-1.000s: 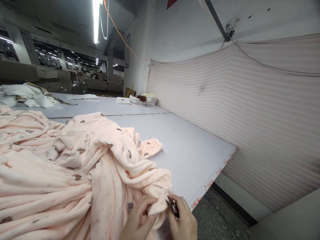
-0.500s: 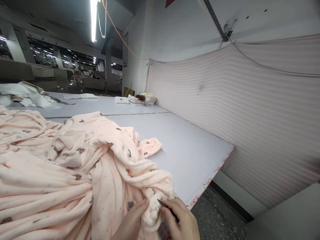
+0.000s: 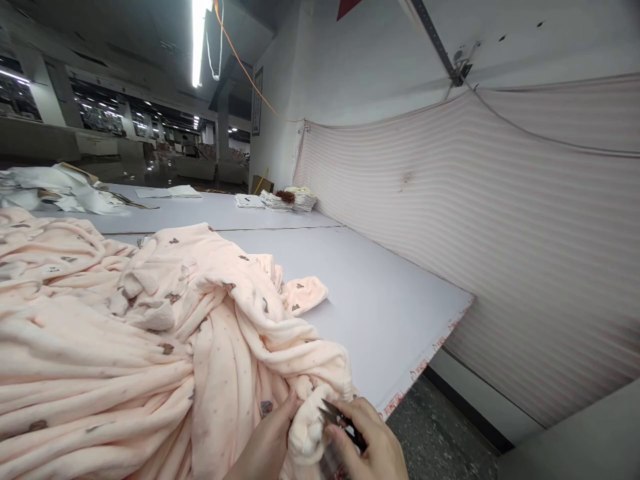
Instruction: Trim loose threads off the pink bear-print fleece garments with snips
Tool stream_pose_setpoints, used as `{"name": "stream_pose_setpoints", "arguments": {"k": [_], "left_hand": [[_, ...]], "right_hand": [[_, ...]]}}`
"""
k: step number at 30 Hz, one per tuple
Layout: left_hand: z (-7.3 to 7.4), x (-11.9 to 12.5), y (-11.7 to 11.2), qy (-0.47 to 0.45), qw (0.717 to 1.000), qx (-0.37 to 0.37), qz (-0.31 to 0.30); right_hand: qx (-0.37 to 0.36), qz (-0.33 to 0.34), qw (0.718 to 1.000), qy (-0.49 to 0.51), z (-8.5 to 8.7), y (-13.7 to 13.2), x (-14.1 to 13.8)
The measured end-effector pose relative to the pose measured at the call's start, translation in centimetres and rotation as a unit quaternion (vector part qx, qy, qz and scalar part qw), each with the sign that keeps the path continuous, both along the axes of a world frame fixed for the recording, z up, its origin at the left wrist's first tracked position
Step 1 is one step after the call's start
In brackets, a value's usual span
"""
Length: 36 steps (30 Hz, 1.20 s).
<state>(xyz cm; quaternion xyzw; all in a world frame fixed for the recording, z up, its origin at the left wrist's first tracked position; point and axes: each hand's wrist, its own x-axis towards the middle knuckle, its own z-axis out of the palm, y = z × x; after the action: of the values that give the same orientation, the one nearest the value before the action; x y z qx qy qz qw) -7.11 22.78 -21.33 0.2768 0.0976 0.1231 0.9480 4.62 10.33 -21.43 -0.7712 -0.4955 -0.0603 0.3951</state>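
Pale pink plush fabric [image 3: 225, 373] with small dark prints lies heaped in folds at the table's near left. At the bottom centre, my left hand [image 3: 267, 437] is closed on a gathered, cuff-like edge of this fabric [image 3: 306, 427]. Beside it on the right, my right hand [image 3: 373, 437] grips black thread snips [image 3: 345, 423]. The snips' pointed blades stand apart, with their tips right at the gathered edge. I cannot tell whether they touch it. Some fingertips of my left hand are hidden behind the cloth.
The white table [image 3: 380, 300] ends at a taped edge on the right. Stacked white cloths [image 3: 290, 199] sit at the back, and crumpled white scraps [image 3: 65, 187] lie at the far left. A striped sheet [image 3: 475, 200] hangs along the right wall.
The snips' blades have parted and show more clearly. My left hand has shifted slightly with the gathered edge. The whole view has moved a little, so everything sits further right.
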Motion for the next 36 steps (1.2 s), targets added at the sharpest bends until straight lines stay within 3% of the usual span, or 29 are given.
{"name": "stream_pose_setpoints", "arguments": {"k": [10, 13, 15, 17, 20, 22, 24, 26, 28, 33, 36], "left_hand": [[0.5, -0.3, 0.1, -0.003, 0.995, 0.088, -0.044], [-0.2, -0.5, 0.6, 0.036, 0.988, 0.148, -0.033], [-0.9, -0.7, 0.7, 0.093, 0.963, 0.253, 0.008], [-1.4, -0.9, 0.6, 0.137, 0.916, 0.374, 0.050], [-1.3, -1.4, 0.3, 0.136, 0.833, 0.519, 0.134], [-0.7, -2.0, 0.6, 0.098, 0.799, 0.555, 0.211], [0.0, -2.8, 1.3, 0.076, 0.812, 0.525, 0.244], [0.5, -3.3, 2.1, 0.091, 0.840, 0.482, 0.231], [0.9, -3.3, 2.4, 0.096, 0.851, 0.470, 0.214], [1.2, -2.0, 1.7, 0.086, 0.833, 0.528, 0.139], [0.9, -1.9, 1.4, 0.095, 0.817, 0.555, 0.126]], "right_hand": [[-0.033, -0.008, 0.994, -0.102, 0.4, -0.1, -1.0], [0.008, -0.023, 0.999, 0.025, -0.2, 0.2, 0.2], [0.053, -0.057, 0.980, 0.185, -0.8, 0.8, 2.0], [0.080, -0.089, 0.944, 0.307, -1.5, 1.8, 3.8], [0.086, -0.066, 0.919, 0.380, -2.2, 3.5, 5.6], [0.099, -0.045, 0.903, 0.416, -2.1, 4.2, 5.7], [0.120, -0.038, 0.887, 0.445, -1.5, 4.2, 5.2], [0.136, -0.029, 0.874, 0.465, -0.6, 3.5, 4.4], [0.146, -0.009, 0.868, 0.474, 0.0, 2.5, 3.3], [0.119, 0.107, 0.898, 0.410, -1.5, 0.9, -0.3], [0.130, 0.038, 0.918, 0.372, -2.9, 0.2, -1.3]]}}
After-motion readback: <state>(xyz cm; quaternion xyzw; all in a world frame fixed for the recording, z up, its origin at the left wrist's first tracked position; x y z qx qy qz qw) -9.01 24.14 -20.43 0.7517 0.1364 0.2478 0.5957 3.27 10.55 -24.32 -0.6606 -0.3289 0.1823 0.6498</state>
